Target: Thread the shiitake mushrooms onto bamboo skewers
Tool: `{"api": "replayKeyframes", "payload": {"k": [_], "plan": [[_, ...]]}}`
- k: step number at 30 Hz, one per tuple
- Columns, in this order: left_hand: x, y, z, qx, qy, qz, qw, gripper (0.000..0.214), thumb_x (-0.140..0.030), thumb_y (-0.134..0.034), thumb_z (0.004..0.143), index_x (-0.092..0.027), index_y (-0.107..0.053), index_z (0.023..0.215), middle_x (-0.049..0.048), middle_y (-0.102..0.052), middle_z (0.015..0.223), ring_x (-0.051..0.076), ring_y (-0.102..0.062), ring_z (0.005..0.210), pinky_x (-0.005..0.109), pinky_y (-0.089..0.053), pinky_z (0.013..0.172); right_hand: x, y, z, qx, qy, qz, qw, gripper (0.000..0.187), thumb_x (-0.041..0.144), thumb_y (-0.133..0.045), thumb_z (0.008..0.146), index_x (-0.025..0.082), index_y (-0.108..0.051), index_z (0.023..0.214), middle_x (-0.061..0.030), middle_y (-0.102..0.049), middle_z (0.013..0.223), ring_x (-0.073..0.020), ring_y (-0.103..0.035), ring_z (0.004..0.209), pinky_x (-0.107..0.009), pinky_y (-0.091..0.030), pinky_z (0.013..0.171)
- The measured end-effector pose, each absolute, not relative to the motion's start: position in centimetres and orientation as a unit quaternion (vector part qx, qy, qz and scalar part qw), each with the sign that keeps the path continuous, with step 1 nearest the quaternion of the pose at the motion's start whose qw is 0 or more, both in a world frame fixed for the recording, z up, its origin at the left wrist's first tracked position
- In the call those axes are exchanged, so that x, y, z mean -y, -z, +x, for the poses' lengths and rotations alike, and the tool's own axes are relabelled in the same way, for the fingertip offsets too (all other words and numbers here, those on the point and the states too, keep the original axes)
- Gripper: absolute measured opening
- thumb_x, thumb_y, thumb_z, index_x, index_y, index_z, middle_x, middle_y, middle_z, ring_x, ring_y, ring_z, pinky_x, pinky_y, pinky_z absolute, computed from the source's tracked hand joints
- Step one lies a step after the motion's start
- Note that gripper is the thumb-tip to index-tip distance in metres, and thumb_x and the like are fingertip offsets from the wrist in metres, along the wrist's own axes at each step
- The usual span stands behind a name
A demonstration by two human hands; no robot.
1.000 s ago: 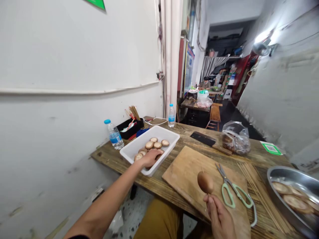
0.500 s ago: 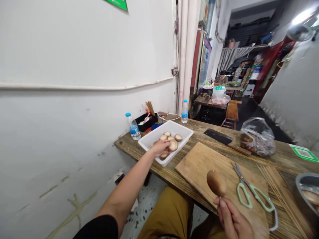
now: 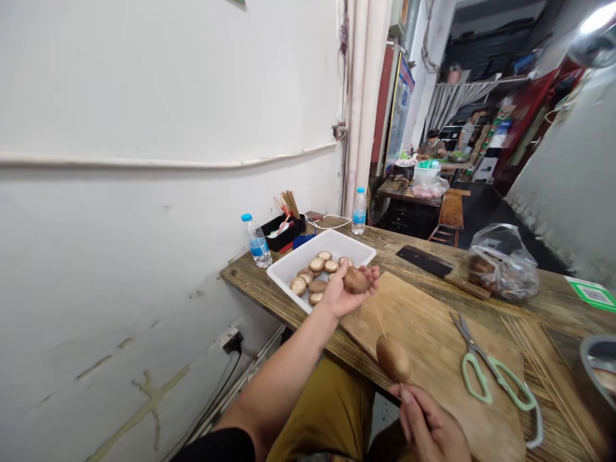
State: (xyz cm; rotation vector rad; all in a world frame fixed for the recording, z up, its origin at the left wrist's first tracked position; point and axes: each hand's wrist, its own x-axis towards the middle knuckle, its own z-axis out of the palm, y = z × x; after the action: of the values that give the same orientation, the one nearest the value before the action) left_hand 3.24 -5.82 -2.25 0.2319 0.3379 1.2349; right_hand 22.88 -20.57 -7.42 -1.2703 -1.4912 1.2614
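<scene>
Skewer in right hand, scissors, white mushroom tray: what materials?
Skewer: probably bamboo or wood; thin, pale tan, dull stick.
Scissors: grey blades look like metal, likely steel, low sheen; pale green handles seem moulded plastic, from their even colour.
Tray: probably plastic; smooth, semi-matte white, rounded corners.

Mushroom cap (image 3: 393, 359) at 5 o'clock is a warm tan-brown, while the mushrooms (image 3: 316, 264) in the white tray (image 3: 287, 265) show cream undersides ringed in brown. Scissors (image 3: 474, 350) at 4 have mint green handles, grey blades. Board's (image 3: 418, 314) honey tan, table's (image 3: 389, 242) brown with darker grain streaks. Both bottles (image 3: 260, 249) got blue caps. Mustard trousers (image 3: 322, 407) at 6, black sleeve (image 3: 219, 447) at 7, green-and-white QR-patterned card (image 3: 594, 294) at 3.
</scene>
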Motion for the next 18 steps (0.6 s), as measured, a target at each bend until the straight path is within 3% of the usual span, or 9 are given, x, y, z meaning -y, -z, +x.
{"api": "replayKeyframes", "payload": {"k": [4, 10, 15, 18], "plan": [[6.6, 2.5, 6.4, -0.121, -0.560, 0.017, 0.819, 0.040, -0.050, -0.052, 0.080, -0.010, -0.055, 0.086, 0.0184, -0.055, 0.111, 0.024, -0.057, 0.102, 0.033, -0.050, 0.079, 21.0, 6.8, 22.9, 0.581, -0.514, -0.499, 0.386, 0.040, 0.053, -0.041, 0.086, 0.016, -0.056, 0.092, 0.0075, -0.039, 0.047, -0.0091, -0.036, 0.041, -0.021, -0.028, 0.042], [7.2, 2.6, 7.9, -0.140, -0.558, 0.002, 0.818, 0.045, -0.057, -0.049, 0.078, -0.017, -0.057, 0.097, 0.0053, -0.059, 0.087, 0.018, -0.060, 0.087, 0.046, -0.048, 0.084, 21.8, 6.3, 23.7, 0.552, -0.544, -0.507, 0.378, 0.040, 0.057, -0.040, 0.085, 0.018, -0.051, 0.084, 0.0093, -0.031, 0.049, -0.0080, -0.029, 0.043, -0.019, -0.023, 0.042], [7.4, 2.5, 8.8, -0.184, -0.586, 0.021, 0.788, 0.049, -0.054, -0.041, 0.083, -0.011, -0.055, 0.103, 0.0142, -0.061, 0.104, 0.022, -0.059, 0.099, 0.041, -0.052, 0.083, 22.7, 6.0, 24.0, 0.498, -0.567, -0.520, 0.401, 0.037, 0.056, -0.045, 0.084, 0.019, -0.050, 0.085, 0.0093, -0.025, 0.051, -0.0074, -0.023, 0.044, -0.019, -0.014, 0.040], [7.5, 2.7, 9.2, -0.215, -0.595, -0.013, 0.774, 0.048, -0.051, -0.044, 0.083, -0.011, -0.054, 0.107, 0.0153, -0.061, 0.104, 0.023, -0.060, 0.099, 0.039, -0.054, 0.079, 22.9, 6.1, 24.0, 0.481, -0.573, -0.524, 0.408, 0.038, 0.056, -0.046, 0.083, 0.019, -0.050, 0.085, 0.0090, -0.026, 0.051, -0.0070, -0.023, 0.044, -0.018, -0.014, 0.040]]}}
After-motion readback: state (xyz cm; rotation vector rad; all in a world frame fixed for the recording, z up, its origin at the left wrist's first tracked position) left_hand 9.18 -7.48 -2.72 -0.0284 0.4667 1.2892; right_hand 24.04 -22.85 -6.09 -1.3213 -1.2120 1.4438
